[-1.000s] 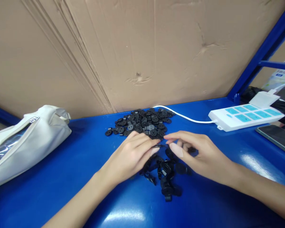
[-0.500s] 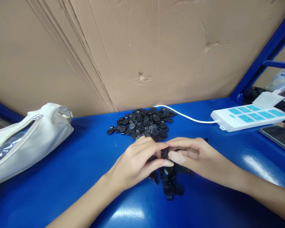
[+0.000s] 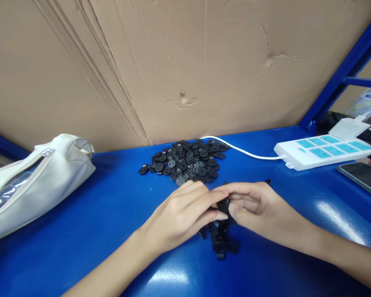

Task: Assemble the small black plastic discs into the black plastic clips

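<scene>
Between the fingertips of both hands is a small round black piece [image 3: 223,204]. My left hand [image 3: 182,212] pinches it from the left, thumb below and fingers above. From the right, my right hand [image 3: 259,206] closes thumb and fingers on the same piece. Under and just in front of the hands lie several loose black pieces [image 3: 221,243], partly hidden by them. Beyond my hands, a heap of black disc-shaped pieces with holes [image 3: 190,160] rests on the blue table [image 3: 117,235].
A pale bag [image 3: 58,177] with a zip lies at the left. At the right are a white power strip [image 3: 324,152] with its cable [image 3: 247,154] and a dark phone [image 3: 363,177]. Brown cardboard [image 3: 173,66] stands behind, with a blue frame [image 3: 334,82] at the right.
The fingertips and the held piece have shifted slightly right, and the piece now shows more of its round face. My right thumb has bent in closer to it.
</scene>
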`<state>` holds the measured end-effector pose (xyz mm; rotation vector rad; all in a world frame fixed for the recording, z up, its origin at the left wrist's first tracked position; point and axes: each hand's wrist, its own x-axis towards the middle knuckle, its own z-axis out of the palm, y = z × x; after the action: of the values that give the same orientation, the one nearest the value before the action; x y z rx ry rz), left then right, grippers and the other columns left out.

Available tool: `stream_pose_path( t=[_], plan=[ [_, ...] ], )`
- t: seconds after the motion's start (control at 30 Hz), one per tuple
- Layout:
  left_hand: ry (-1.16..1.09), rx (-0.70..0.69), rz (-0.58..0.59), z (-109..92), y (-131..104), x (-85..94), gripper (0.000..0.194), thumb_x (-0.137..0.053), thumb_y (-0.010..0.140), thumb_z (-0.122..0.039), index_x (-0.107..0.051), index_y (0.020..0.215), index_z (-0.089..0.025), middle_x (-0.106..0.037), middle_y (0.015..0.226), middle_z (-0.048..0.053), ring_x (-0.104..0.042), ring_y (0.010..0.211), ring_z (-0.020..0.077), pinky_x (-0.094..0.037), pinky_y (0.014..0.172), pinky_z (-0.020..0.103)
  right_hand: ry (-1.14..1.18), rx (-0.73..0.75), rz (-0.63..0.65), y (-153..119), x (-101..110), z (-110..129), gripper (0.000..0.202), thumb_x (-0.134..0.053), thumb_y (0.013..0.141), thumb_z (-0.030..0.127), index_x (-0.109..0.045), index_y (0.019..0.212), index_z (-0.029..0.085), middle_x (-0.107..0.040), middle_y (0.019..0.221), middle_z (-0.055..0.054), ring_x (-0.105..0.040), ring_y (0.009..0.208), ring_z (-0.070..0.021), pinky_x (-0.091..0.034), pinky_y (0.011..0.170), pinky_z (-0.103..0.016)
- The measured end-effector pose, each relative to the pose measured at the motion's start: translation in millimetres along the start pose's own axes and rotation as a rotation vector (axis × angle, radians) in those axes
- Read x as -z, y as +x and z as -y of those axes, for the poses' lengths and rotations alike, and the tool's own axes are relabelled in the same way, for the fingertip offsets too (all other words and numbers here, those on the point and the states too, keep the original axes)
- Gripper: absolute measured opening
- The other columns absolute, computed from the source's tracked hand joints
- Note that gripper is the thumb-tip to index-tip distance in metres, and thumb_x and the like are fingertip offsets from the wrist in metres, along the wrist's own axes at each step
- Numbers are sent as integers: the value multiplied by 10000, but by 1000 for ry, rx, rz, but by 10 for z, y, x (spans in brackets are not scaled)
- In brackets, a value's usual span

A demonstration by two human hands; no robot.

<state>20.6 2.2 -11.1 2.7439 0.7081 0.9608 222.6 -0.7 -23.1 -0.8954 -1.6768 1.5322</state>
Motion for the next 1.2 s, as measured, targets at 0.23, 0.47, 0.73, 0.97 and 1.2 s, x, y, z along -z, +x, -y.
stream_pose_path(
  t=[0.23,0.47,0.73,0.97,1.2],
  plan=[
    [100,-17,13,-22,9,7,266,-589,888,-154,-528,1145,-125,-642,896,70,-582,798,162,-456,704,307,-38,-31,-31,-44,27,-78,396,-546,787,108,-664,1147,221,-713,1040,-11,-682,906,-208,-569,805,-301],
    [150,-22,-22,-48,38,29,239,-618,877,-216,-542,1089,-136,-655,887,62,-589,758,154,-438,662,295,-39,-69,39,-20,8,12,348,-483,845,134,-679,1112,239,-702,1041,11,-658,954,-212,-535,863,-332],
    [176,15,-55,-72,53,16,264,-619,870,-277,-544,1074,-128,-640,805,45,-588,704,144,-470,645,285,35,-93,114,14,27,79,335,-492,860,180,-690,1125,227,-714,972,-11,-656,946,-225,-522,880,-371],
    [257,-28,-44,-126,48,-27,170,-560,888,-170,-548,1035,-86,-650,885,82,-624,789,169,-548,690,285,45,-108,105,19,54,1,386,-487,828,119,-684,1138,237,-710,975,4,-638,991,-234,-502,894,-366],
    [413,-43,-53,-220,112,-24,104,-533,844,-132,-570,751,-107,-557,659,49,-530,598,155,-485,541,286,27,-99,131,-4,21,72,308,-478,823,127,-725,980,223,-711,932,16,-654,895,-208,-516,782,-297]
  ],
)
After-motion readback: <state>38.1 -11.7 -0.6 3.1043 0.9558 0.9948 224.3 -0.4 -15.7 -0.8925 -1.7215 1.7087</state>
